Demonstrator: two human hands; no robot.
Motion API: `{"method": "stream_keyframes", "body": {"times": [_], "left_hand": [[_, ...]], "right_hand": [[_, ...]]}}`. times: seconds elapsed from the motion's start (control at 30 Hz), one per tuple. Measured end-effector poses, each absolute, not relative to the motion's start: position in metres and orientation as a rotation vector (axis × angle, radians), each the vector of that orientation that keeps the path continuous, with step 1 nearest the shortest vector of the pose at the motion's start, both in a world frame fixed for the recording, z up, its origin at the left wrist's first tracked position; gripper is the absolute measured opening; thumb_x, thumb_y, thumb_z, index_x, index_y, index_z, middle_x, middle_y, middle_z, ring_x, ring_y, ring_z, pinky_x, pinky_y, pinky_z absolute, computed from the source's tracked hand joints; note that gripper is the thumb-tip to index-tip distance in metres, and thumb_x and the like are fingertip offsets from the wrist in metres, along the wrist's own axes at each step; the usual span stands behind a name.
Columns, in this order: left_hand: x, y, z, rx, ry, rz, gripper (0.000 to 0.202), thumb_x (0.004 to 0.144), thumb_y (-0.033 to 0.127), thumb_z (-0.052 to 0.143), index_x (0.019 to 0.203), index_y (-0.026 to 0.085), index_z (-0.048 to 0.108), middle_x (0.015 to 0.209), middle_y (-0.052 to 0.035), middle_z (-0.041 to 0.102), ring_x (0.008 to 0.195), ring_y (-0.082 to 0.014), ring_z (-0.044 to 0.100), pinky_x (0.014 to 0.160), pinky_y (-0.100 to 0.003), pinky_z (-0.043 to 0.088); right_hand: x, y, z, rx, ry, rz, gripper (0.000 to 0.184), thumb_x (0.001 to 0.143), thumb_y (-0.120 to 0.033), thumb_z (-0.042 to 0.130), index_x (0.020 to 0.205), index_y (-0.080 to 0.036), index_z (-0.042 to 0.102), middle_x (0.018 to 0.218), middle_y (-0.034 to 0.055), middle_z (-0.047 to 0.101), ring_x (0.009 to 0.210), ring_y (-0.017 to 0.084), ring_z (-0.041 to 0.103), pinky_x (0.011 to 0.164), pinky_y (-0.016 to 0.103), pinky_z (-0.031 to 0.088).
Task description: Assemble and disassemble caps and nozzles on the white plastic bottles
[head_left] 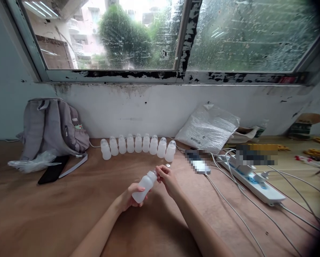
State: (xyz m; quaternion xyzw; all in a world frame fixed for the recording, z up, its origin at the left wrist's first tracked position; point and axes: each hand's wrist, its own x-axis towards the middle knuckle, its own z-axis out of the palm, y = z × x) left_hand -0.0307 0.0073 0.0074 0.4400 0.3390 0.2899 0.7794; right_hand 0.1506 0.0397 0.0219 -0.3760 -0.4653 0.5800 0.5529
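Observation:
My left hand [130, 197] is wrapped round the base of a small white plastic bottle [145, 185], tilted with its neck up and to the right. My right hand [165, 177] pinches the bottle's cap end with closed fingers. A small round cap or seal [168, 165] lies on the brown table [69, 207] just beyond my right hand. Several more white bottles [138, 144] stand in a curved row at the back by the wall.
A grey backpack [52, 128], a clear plastic bag [34, 162] and a black phone [52, 170] lie at the left. To the right are a white plastic bag [208, 126], a phone [198, 165], a white power strip [253, 180] and trailing cables [237, 214].

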Motion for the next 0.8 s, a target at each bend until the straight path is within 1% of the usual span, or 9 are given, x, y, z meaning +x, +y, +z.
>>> {"method": "stream_keyframes", "body": {"times": [0.07,0.2,0.43,0.57,0.63,0.73,0.8], "left_hand": [[-0.030,0.008,0.009,0.989,0.723,0.614,0.035,0.069,0.033,0.050,0.094,0.010,0.056,0.066,-0.0034,0.055,0.041,-0.0081,0.049,0.031,-0.017,0.016],[-0.030,0.009,0.009,1.003,0.699,0.600,0.036,0.071,0.034,0.049,0.097,0.010,0.055,0.067,-0.0033,0.055,0.042,-0.0080,0.050,0.030,-0.017,0.019],[-0.035,0.009,0.006,0.957,0.650,0.586,0.038,0.073,0.036,0.046,0.098,0.010,0.056,0.068,-0.0043,0.054,0.043,-0.0086,0.052,0.031,-0.017,0.022],[-0.033,0.010,0.006,0.941,0.638,0.581,0.040,0.073,0.038,0.045,0.100,0.010,0.055,0.068,-0.0045,0.055,0.044,-0.0091,0.052,0.032,-0.016,0.025],[-0.030,0.009,0.006,0.970,0.658,0.599,0.042,0.074,0.040,0.045,0.102,0.010,0.052,0.069,-0.0046,0.055,0.045,-0.0096,0.052,0.032,-0.017,0.027],[-0.023,0.005,0.007,1.185,0.794,0.727,0.045,0.071,0.043,0.051,0.102,0.010,0.051,0.070,-0.0044,0.056,0.045,-0.0109,0.051,0.033,-0.018,0.030],[-0.019,0.001,0.008,1.434,0.946,0.887,0.042,0.068,0.039,0.057,0.099,0.012,0.053,0.071,-0.0041,0.057,0.051,-0.0122,0.052,0.039,-0.020,0.035]], "right_hand": [[0.153,0.042,0.019,-0.902,-1.105,1.361,0.028,0.067,-0.041,0.064,0.061,-0.016,0.053,0.055,-0.0029,0.046,0.048,0.007,0.039,0.043,0.021,0.029],[0.156,0.045,0.018,-0.918,-1.146,1.343,0.028,0.066,-0.043,0.063,0.064,-0.016,0.058,0.057,-0.0016,0.050,0.050,0.008,0.041,0.045,0.022,0.032],[0.154,0.044,0.018,-0.840,-1.191,1.324,0.023,0.070,-0.041,0.061,0.070,-0.017,0.060,0.060,-0.0017,0.051,0.054,0.009,0.043,0.050,0.023,0.034],[0.156,0.045,0.020,-0.814,-1.193,1.324,0.022,0.071,-0.039,0.060,0.072,-0.017,0.061,0.062,-0.0016,0.052,0.057,0.009,0.045,0.054,0.023,0.037],[0.157,0.044,0.022,-0.844,-1.203,1.338,0.024,0.071,-0.041,0.059,0.072,-0.017,0.062,0.063,-0.0010,0.052,0.057,0.009,0.045,0.051,0.022,0.038],[0.157,0.040,0.026,-0.928,-1.238,1.421,0.029,0.069,-0.045,0.059,0.083,-0.019,0.060,0.071,0.0003,0.054,0.058,0.011,0.048,0.041,0.019,0.036],[0.155,0.037,0.027,-0.964,-1.293,1.487,0.032,0.066,-0.045,0.061,0.086,-0.021,0.058,0.075,0.0009,0.055,0.060,0.012,0.050,0.037,0.018,0.034]]}}
